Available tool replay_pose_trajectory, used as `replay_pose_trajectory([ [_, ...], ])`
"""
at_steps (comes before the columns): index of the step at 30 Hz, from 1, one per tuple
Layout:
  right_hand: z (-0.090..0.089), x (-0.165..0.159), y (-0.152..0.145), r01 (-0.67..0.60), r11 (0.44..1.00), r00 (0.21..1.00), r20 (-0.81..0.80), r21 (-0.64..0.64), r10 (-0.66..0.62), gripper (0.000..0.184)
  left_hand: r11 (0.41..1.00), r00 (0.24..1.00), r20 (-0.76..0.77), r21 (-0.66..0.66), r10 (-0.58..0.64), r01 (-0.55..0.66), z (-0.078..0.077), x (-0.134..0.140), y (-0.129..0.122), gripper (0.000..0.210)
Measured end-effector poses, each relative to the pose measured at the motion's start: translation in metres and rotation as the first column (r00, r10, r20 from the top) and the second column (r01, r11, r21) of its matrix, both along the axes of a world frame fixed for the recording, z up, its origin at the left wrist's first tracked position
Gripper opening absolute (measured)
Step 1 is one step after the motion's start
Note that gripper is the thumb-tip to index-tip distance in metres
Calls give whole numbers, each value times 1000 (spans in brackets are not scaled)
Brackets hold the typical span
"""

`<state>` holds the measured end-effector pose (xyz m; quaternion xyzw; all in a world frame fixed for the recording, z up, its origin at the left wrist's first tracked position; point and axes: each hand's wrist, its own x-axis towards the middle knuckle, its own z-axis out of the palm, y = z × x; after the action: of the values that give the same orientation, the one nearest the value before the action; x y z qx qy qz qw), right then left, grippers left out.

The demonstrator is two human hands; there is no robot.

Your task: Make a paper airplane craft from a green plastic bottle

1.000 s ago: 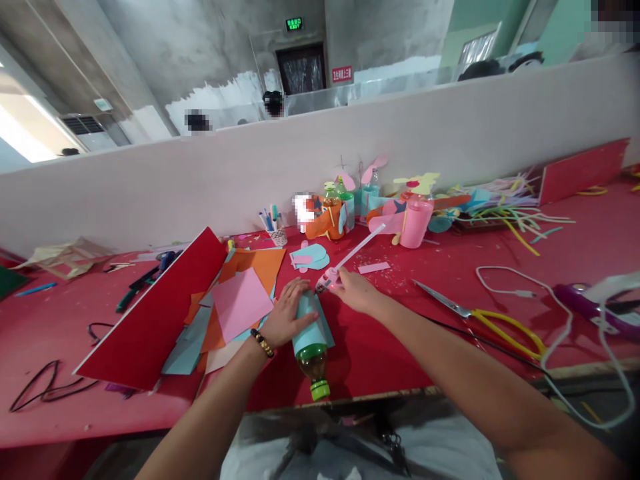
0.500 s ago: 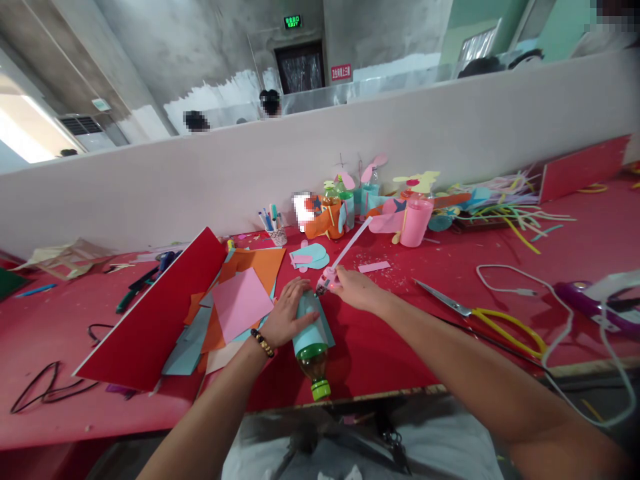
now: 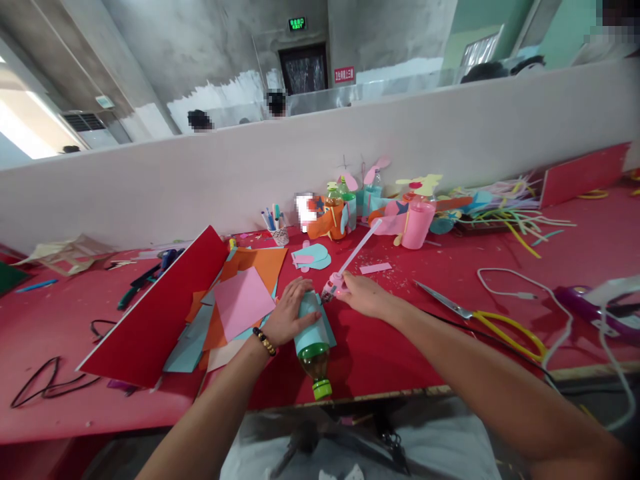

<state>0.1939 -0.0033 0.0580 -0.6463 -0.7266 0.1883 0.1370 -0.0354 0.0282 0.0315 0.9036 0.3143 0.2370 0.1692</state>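
A green plastic bottle (image 3: 314, 353) with a lime cap lies on its side, cap towards me, wrapped in light blue paper (image 3: 311, 328). My left hand (image 3: 293, 312) rests over the wrapped part and holds it, thumb across the top. In my right hand (image 3: 363, 293) is a pink hot glue gun (image 3: 334, 285), gripped by its handle. A long whitish glue stick (image 3: 361, 247) sticks out of its back. The nozzle points down near the far end of the bottle; whether it touches the paper I cannot tell. Part of a light blue sheet shows beneath the bottle.
Coloured paper sheets (image 3: 245, 303) and a tilted red board (image 3: 155, 313) lie left. Yellow-handled scissors (image 3: 507, 331) and a purple and white tool (image 3: 595, 310) lie right. Paper-decorated bottles (image 3: 419, 223), a pen cup (image 3: 279, 235) and blue paper cutouts (image 3: 315, 256) stand or lie further back.
The glue gun in my right hand has shifted slightly to the right and towards me, its glue stick leaning further right. My left hand stays on the bottle.
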Motion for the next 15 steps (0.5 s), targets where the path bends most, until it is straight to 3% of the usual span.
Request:
replay_pose_trajectory([
  [15,11,3,-25,-39,999,999,-26,-35,38,31,1000,1000,0,3,-13,13,-2,0,1,48],
])
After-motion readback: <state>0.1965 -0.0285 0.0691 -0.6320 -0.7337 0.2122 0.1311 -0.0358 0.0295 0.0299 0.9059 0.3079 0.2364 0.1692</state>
